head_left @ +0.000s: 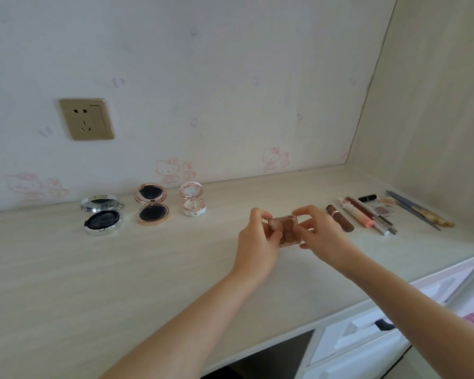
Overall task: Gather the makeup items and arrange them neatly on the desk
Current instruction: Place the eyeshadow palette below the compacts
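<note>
Two bare forearms enter from bottom edge of frame, one from lower centre, other from lower right, both running up toward frame centre. No sleeves visible along either forearm as far as frame edge. Left hand [257, 243] and right hand [322, 236] bare: no gloves, rings, watch or bracelet seen on wrists or fingers. Fingernails short, plain, no visible polish. Rest of person outside frame.

No readable text, label, brand or number anywhere; wallpaper [175, 77] carries only faint pink cartoon cat drawings
</note>
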`<action>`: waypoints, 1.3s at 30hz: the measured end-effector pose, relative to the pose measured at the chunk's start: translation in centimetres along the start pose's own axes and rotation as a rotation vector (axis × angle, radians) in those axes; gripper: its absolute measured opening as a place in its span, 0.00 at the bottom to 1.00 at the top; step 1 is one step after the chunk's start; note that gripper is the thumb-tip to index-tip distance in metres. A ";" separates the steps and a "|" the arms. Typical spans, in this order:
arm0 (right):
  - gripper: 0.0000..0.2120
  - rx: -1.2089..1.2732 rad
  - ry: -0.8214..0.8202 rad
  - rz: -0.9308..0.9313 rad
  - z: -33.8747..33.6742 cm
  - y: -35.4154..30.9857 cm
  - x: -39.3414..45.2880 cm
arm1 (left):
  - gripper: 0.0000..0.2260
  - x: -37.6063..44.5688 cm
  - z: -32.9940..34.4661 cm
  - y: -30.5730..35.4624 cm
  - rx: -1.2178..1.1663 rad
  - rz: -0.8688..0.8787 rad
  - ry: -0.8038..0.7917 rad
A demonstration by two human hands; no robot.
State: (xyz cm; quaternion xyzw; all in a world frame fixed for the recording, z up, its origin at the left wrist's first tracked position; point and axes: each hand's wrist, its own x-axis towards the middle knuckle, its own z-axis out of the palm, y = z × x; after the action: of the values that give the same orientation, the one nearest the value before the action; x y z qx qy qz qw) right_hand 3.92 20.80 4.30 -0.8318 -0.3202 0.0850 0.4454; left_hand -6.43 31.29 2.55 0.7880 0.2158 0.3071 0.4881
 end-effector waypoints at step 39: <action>0.24 -0.311 -0.247 -0.725 18.0 -13.5 -6.1 | 0.15 -6.8 -23.1 -7.5 -1.024 -0.453 0.040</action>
State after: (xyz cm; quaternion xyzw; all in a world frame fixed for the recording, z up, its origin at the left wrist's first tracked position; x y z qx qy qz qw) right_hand -14.66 34.84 3.56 -0.7060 -0.6526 -0.0275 0.2738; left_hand -27.64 44.87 1.63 0.3782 0.2122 0.2752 0.8580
